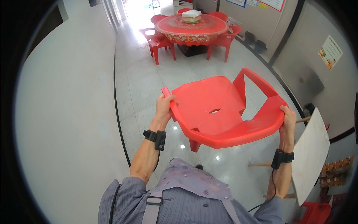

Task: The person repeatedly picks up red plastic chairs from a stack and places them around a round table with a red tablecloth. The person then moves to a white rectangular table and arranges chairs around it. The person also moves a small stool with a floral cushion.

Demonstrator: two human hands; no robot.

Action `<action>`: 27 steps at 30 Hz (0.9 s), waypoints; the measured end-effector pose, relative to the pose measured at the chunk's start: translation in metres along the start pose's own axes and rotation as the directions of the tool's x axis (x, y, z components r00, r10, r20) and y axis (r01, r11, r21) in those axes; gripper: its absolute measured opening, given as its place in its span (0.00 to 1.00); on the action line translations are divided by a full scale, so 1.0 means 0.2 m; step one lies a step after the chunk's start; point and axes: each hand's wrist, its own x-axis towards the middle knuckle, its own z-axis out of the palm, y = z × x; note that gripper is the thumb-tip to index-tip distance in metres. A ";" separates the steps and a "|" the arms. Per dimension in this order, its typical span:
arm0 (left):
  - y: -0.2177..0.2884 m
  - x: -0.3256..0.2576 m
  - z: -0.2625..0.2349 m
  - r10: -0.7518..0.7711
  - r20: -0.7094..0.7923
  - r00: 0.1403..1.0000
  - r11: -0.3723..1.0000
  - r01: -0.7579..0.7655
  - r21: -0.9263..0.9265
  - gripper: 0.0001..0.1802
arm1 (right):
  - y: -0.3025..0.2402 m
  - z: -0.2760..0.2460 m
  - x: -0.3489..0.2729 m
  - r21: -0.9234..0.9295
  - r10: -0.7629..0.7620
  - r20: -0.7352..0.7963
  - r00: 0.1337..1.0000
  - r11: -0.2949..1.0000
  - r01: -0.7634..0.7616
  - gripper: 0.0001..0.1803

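A red plastic armchair (209, 104) is held out in front of me, its seat facing up and its backrest toward me. My left hand (164, 106) is closed round the chair's left armrest. My right hand (287, 117) grips the right side, where the armrest meets the backrest. A small slot shows in the seat. One leg sticks out below the backrest; the other legs are mostly hidden. I cannot tell whether any leg touches the floor.
A round table (192, 28) with a red patterned cover stands ahead, ringed by several red chairs. A pale wooden-legged table (311, 156) is close on my right, with another red chair (315, 213) below it. A white wall (71, 112) runs along my left.
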 end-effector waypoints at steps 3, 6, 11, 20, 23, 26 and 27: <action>-0.11 0.18 0.01 -0.024 0.013 1.000 1.000 0.024 0.001 0.06 | 0.14 0.10 0.24 -0.006 -0.004 0.012 1.000 1.000 0.004 0.08; -0.18 0.42 0.09 -0.037 0.014 0.999 0.999 0.037 0.001 0.05 | 0.25 0.23 0.48 -0.022 -0.041 -0.006 0.999 0.999 0.041 0.07; -0.29 0.86 0.01 -0.114 0.009 0.993 0.992 0.113 0.047 0.05 | 0.42 0.50 0.78 -0.082 -0.023 -0.038 0.999 0.996 0.020 0.04; -0.26 1.63 0.02 -0.174 -0.051 0.983 0.980 0.178 0.085 0.05 | 0.71 0.91 1.31 -0.092 0.031 -0.155 0.987 0.995 -0.045 0.07; -0.24 1.84 0.01 -0.179 -0.034 0.983 0.979 0.182 0.090 0.09 | 0.80 1.00 1.46 -0.071 -0.004 -0.145 0.989 0.997 -0.007 0.07; -0.23 2.09 0.01 -0.146 -0.029 0.989 0.984 0.148 0.099 0.11 | 0.86 1.15 1.66 -0.062 -0.022 -0.120 0.993 0.998 0.014 0.09; -0.22 2.18 0.02 -0.129 -0.027 0.991 0.986 0.131 0.106 0.12 | 0.88 1.21 1.74 -0.064 -0.025 -0.125 0.992 0.998 0.017 0.10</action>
